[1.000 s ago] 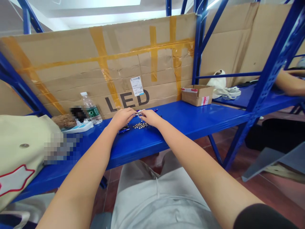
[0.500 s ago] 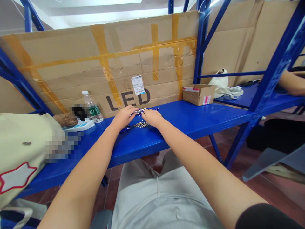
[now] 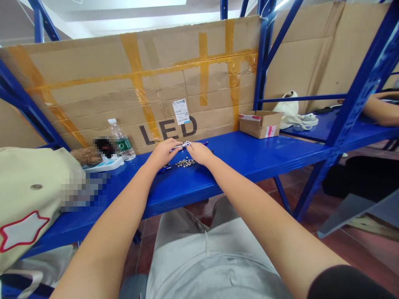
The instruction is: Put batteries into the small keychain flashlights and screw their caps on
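My left hand and my right hand meet over the blue shelf, fingertips pinching a small shiny metal part between them. Just in front of the hands lies a little heap of small silver parts. A dark blue pen-like piece rests on the shelf under my left hand, and another blue piece shows behind my right hand. How the metal part is held is too small to tell exactly.
A taped cardboard sheet marked LED backs the shelf. A water bottle, a brown lump and a cream bag sit at the left. An open carton stands at the right. Another person's arm rests on the adjacent shelf.
The hands stay together on the small metal part with only slight finger shifts. The view has drifted a little.
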`<state>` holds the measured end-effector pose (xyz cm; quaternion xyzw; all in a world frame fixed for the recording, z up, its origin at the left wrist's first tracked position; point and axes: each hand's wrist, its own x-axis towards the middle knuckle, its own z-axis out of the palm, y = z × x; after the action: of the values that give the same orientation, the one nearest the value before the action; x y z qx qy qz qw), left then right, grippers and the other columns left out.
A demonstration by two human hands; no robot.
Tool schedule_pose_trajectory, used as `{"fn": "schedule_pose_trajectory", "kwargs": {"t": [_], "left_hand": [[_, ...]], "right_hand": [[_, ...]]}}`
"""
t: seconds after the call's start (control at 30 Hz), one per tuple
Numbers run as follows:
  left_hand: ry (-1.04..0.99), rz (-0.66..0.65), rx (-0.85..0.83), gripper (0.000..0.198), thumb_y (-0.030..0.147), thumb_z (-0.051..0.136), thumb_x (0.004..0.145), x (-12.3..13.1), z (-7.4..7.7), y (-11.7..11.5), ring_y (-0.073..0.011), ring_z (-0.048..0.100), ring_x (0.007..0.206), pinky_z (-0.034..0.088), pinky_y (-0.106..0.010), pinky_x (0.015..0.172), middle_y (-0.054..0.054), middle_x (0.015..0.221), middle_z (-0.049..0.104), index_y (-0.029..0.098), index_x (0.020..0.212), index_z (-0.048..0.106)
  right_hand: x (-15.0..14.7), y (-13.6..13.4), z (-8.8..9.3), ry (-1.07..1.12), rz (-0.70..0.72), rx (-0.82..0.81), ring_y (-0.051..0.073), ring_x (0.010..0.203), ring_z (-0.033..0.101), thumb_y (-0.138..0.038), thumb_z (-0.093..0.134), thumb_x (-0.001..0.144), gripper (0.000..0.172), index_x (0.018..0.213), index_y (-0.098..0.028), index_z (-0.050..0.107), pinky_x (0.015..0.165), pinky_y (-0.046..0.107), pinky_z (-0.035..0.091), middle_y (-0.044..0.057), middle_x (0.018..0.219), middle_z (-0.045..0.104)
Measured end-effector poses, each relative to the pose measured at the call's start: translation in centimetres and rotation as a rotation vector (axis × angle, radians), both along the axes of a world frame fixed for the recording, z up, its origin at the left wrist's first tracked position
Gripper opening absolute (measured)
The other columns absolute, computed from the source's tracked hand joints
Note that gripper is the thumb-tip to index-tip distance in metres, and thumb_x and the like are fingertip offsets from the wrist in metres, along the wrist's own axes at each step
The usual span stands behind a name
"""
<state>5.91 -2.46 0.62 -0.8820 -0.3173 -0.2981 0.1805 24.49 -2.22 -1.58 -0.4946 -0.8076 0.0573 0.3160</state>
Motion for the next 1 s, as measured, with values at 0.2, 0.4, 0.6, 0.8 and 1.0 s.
{"fn": "schedule_pose_trajectory", "kwargs": {"t": [0.2,0.4,0.6,0.8,1.0], "left_hand": [[-0.022,-0.032,-0.004,0.026,0.026,0.052,0.091,0.0,-0.1,0.1,-0.0181,0.062,0.09,0.048,-0.029,0.084,-0.007,0.096,0.065,0.019,0.109,0.069],[0.011,-0.038,-0.093,0.025,0.026,0.053,0.09,0.0,-0.3,0.0,-0.0184,0.063,0.092,0.049,-0.031,0.085,-0.007,0.099,0.066,0.02,0.108,0.07],[0.046,0.041,-0.123,0.025,0.027,0.052,0.091,0.1,-0.7,0.3,-0.0215,0.063,0.097,0.049,-0.035,0.089,-0.008,0.103,0.069,0.019,0.108,0.068],[-0.011,0.089,-0.15,0.023,0.028,0.054,0.088,-0.9,-0.7,0.5,-0.0229,0.065,0.098,0.049,-0.037,0.09,-0.007,0.103,0.072,0.02,0.102,0.071],[-0.128,0.015,-0.113,0.023,0.03,0.059,0.085,0.2,-0.9,0.1,-0.0213,0.066,0.095,0.05,-0.034,0.088,-0.007,0.102,0.073,0.018,0.102,0.07]], "right_hand": [[-0.2,0.9,-0.4,0.253,0.123,-0.121,0.017,0.084,0.062,-0.033,0.028,0.097,0.036,0.091,-0.016,0.06,0.069,0.023,0.044,0.008,0.097,0.07],[-0.2,1.6,-0.4,0.278,0.105,-0.172,0.016,0.074,0.062,-0.034,0.013,0.099,0.05,0.087,-0.016,0.058,0.061,0.023,0.044,0.009,0.084,0.068],[1.9,1.4,0.4,0.279,-0.257,-0.072,0.025,0.103,0.062,-0.043,0.019,0.099,0.052,0.11,-0.013,0.059,0.084,0.032,0.046,0.017,0.11,0.067],[3.2,1.3,0.4,-0.006,-0.541,-0.315,0.03,0.113,0.059,-0.033,0.042,0.093,0.037,0.113,-0.013,0.066,0.091,0.039,0.043,0.019,0.122,0.063],[1.2,0.8,0.1,0.149,-0.132,-0.024,0.022,0.095,0.064,-0.041,0.019,0.1,0.058,0.092,-0.014,0.07,0.081,0.028,0.042,0.014,0.098,0.071]]}}
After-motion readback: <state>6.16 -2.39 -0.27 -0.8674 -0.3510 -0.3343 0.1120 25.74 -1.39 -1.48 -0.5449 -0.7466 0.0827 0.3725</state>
